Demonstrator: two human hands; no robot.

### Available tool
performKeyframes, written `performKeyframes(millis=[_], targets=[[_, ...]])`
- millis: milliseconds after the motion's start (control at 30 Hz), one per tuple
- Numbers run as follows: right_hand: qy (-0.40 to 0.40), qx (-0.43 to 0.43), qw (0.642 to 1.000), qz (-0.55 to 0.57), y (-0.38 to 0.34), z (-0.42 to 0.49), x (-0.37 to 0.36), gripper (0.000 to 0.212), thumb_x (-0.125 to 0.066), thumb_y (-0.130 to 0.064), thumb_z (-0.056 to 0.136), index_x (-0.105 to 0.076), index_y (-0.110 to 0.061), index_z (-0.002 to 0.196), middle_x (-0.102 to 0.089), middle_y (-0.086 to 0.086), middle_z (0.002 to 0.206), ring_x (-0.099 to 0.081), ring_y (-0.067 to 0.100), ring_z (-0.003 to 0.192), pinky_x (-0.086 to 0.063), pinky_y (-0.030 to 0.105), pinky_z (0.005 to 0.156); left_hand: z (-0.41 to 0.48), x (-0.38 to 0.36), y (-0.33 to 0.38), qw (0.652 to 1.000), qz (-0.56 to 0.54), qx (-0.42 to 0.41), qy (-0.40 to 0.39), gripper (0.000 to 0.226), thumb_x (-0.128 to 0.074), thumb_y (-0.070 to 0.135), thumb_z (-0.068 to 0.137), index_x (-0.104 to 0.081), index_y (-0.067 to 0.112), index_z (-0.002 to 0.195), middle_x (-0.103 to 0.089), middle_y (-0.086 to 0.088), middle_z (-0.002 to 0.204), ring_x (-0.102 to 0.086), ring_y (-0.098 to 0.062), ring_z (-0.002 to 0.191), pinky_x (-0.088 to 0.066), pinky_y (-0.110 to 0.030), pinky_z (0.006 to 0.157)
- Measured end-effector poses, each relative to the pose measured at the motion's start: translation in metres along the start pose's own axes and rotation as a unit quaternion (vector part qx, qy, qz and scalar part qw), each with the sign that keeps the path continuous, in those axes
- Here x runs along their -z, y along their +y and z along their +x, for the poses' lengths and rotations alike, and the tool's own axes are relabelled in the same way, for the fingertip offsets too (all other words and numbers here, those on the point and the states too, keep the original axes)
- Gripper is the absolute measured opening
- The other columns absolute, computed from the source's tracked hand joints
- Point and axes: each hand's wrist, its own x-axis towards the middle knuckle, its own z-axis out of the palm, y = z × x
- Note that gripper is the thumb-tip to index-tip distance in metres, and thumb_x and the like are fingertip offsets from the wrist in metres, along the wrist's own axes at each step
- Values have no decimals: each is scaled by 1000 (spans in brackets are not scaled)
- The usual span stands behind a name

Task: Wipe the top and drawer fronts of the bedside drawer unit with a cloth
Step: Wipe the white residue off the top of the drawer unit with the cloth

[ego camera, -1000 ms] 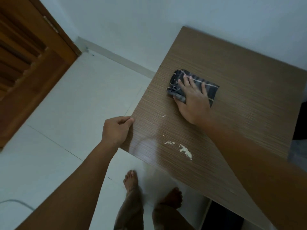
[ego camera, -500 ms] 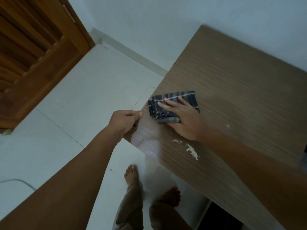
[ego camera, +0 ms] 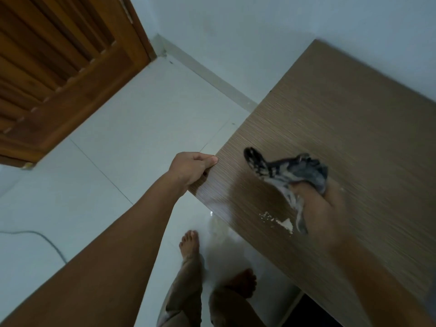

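The brown wood-grain top of the bedside drawer unit fills the right half of the view. My right hand is blurred with motion and clutches a dark striped cloth, which is bunched up, with one end flapping out to the left over the top. A patch of white residue lies on the surface just left of that hand. My left hand grips the left edge of the top, thumb on the surface. The drawer fronts are hidden below the top.
A louvred wooden door stands at the upper left. White floor tiles spread below, with a grey cable at the left. My bare feet stand close to the unit's near edge. A pale wall runs behind the unit.
My right hand pulled the cloth from the top's left edge toward the middle and bunched it up from lying flat. My left hand stays on the edge. The view tilted further left.
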Motion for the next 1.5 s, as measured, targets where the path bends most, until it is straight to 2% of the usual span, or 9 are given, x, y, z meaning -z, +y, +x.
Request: performKeyframes(millis=[200, 300, 567, 767, 867, 933, 1200, 1400, 1500], targets=[[-67, 104, 970, -210, -33, 70, -40, 18, -48, -25, 98, -61, -25, 110, -66, 2, 100, -61, 22, 96, -48, 41, 85, 7, 15, -1, 997, 32, 43, -62, 33, -58, 37, 93, -75, 10, 99, -74, -6, 104, -69, -22, 100, -52, -38, 97], [-194, 151, 898, -365, -6, 89, -72, 39, -42, -21, 100, -48, -26, 138, -33, -4, 153, -15, 19, 147, -3, 51, 119, 3, 19, 3, 991, -53, 79, -91, 55, -30, 43, 104, -67, 3, 112, -70, -12, 111, -65, -24, 105, -48, -36, 98], [-359, 370, 750, -415, 34, 59, -61, 50, -54, -22, 86, -54, -29, 135, -39, -11, 150, -21, 4, 145, 3, 46, 121, -3, 33, 6, 988, -78, 101, -82, 60, -23, 51, 103, -60, 5, 116, -67, -14, 107, -64, -27, 100, -50, -42, 93], [-386, 216, 813, -378, 26, 24, -16, 50, -45, -40, 88, -50, -37, 138, -39, -18, 148, -6, 5, 142, 2, 25, 118, -9, 11, 12, 980, 186, -66, -10, 40, -55, 46, 94, -65, 18, 121, -69, -2, 111, -64, -16, 98, -52, -34, 88], [-380, 74, 874, -295, 11, 6, 12, 40, -48, -47, 90, -56, -43, 130, -56, -13, 140, -35, 8, 139, -35, 38, 111, -16, -10, 11, 951, 249, -186, 12, 48, -60, 41, 92, -54, 22, 136, -61, -3, 128, -58, -16, 111, -43, -26, 89], [-294, 28, 938, -180, -6, -2, 28, 18, -55, -40, 93, -70, -50, 96, -74, -13, 96, -68, 7, 95, -55, 35, 82, -21, -26, 13, 928, 268, -257, -13, 54, -62, 37, 91, -47, 21, 140, -51, -4, 138, -51, -20, 122, -41, -27, 96], [48, -47, 986, -153, -48, -27, 71, 59, -51, -14, 96, -56, -36, 42, -46, -15, 37, -43, 0, 38, -31, 28, 51, -27, -57, 27, 890, 404, -197, -79, 75, -70, 34, 86, -31, 31, 150, 15, -8, 163, 10, -26, 149, 1, -48, 119], [168, -155, 946, -229, 19, -13, 90, 32, -44, -40, 98, -56, -23, 123, -61, 17, 118, -57, 42, 105, -47, 41, 82, -21, -56, 26, 897, 391, -190, -80, 80, -76, 34, 81, -35, 30, 149, 13, -5, 163, 9, -24, 150, -8, -53, 120], [175, -193, 936, -237, 51, -7, 86, 66, -44, -41, 100, -9, -31, 155, -13, 5, 164, -6, 36, 148, -16, 59, 117, -18, -56, 26, 893, 396, -198, -79, 80, -77, 34, 80, -36, 29, 148, 12, -6, 163, 6, -25, 150, -10, -53, 119]])
